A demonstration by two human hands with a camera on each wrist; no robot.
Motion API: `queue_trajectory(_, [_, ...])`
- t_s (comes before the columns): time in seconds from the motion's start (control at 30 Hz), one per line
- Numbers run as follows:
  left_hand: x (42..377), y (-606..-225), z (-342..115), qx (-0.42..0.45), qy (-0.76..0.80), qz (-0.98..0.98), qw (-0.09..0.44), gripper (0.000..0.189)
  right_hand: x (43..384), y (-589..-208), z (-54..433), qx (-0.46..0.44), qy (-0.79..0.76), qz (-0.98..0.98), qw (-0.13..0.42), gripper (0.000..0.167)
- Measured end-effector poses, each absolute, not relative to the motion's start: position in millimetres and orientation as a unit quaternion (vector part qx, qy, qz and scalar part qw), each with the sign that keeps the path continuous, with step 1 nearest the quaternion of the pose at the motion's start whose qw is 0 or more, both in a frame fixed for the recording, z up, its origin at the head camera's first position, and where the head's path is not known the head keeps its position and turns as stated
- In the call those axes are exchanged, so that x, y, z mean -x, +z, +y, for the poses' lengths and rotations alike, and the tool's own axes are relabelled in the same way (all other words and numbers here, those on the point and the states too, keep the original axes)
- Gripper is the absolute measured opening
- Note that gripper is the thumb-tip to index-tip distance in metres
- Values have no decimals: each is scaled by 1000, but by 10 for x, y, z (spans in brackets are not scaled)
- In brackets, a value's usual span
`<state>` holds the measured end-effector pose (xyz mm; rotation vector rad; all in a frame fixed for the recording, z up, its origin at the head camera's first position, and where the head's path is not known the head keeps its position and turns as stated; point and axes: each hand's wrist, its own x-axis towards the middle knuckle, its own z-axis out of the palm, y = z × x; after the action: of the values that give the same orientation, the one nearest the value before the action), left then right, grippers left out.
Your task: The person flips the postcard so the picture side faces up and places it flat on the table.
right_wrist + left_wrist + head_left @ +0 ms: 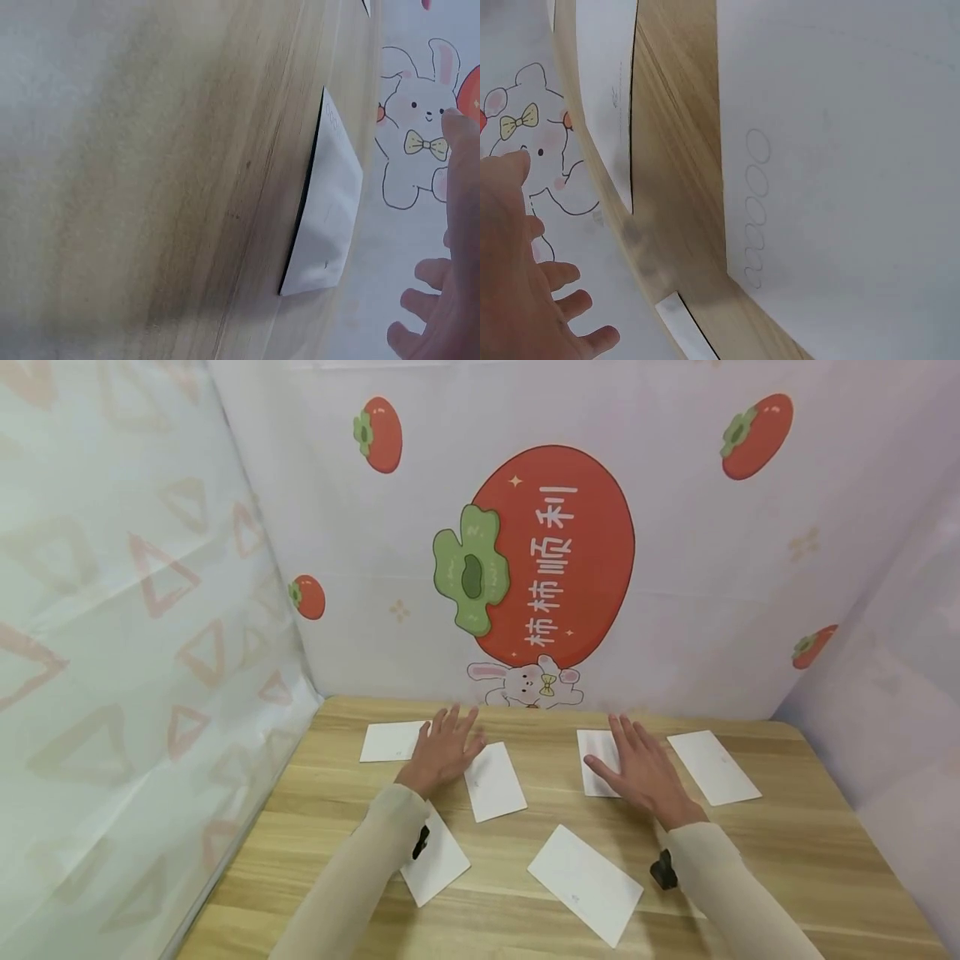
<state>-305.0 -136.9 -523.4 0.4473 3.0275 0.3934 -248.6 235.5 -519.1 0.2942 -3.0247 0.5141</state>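
My left hand [444,750] hovers with spread fingers between a white card [388,742] at the back left and a second card [497,785] to its right. Straight fingers also show on my right hand [647,770], which partly covers a white card [595,760] near the back edge. Neither hand holds anything. Below the left forearm lies another card [441,867], partly hidden by the sleeve. In the left wrist view a large near card [840,150] bears a column of pencilled loops. The right wrist view shows a card [330,217] with faint marks beside the hand.
One card [585,885] lies askew at the front centre, another [714,768] at the back right. The wood-grain table [540,852] meets a white backdrop [675,568] printed with persimmons and a rabbit. Pale cloth walls [150,693] enclose both sides.
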Motion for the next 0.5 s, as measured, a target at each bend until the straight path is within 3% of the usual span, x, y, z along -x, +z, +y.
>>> queue_trajectory(0.3, [2870, -5228, -1340, -161, 119, 979, 39, 69, 2338, -5210, 2336, -111, 159, -980, 48, 98])
queue_trajectory(0.5, [2702, -5214, -1284, -196, 130, 972, 5, 61, 2199, -5217, 2298, -108, 169, -978, 53, 96])
